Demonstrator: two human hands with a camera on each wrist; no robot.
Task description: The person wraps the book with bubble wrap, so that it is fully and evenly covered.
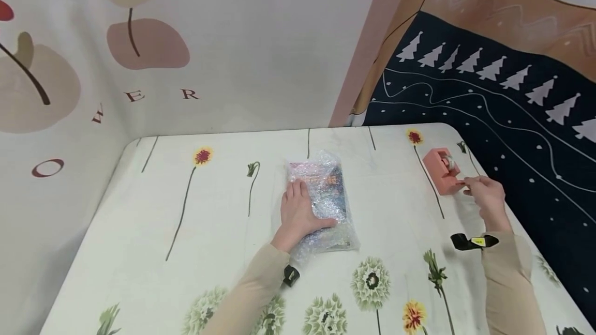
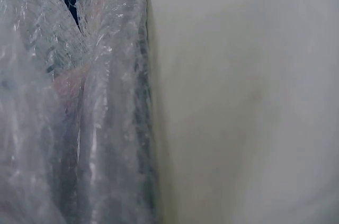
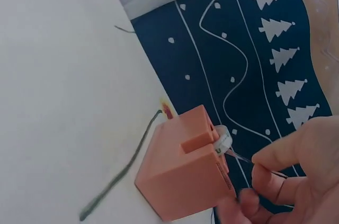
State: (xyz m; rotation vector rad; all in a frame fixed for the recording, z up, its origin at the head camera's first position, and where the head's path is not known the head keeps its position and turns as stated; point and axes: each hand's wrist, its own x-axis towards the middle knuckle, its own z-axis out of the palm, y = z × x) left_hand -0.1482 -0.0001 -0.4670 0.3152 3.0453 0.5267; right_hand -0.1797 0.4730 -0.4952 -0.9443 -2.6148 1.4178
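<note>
A book [image 1: 329,180] wrapped in clear bubble wrap [image 1: 326,244] lies flat near the middle of the table. My left hand [image 1: 298,216] rests on it, fingers straight and thumb spread to the right. The left wrist view shows the bubble wrap [image 2: 114,102] close up, with its edge along the white tabletop. At the right, a coral-pink tape dispenser [image 1: 437,169] stands on the table and carries a small roll of clear tape [image 3: 223,139]. Beside its front end, my right hand [image 1: 486,195] pinches the end of the tape, a thin strip running from roll to fingertips.
A white tablecloth [image 1: 223,231] printed with flowers covers the table. Its right edge runs close by the dispenser, against a dark blue cloth [image 1: 489,123] with white trees. A pale printed curtain [image 1: 261,66] hangs behind the table.
</note>
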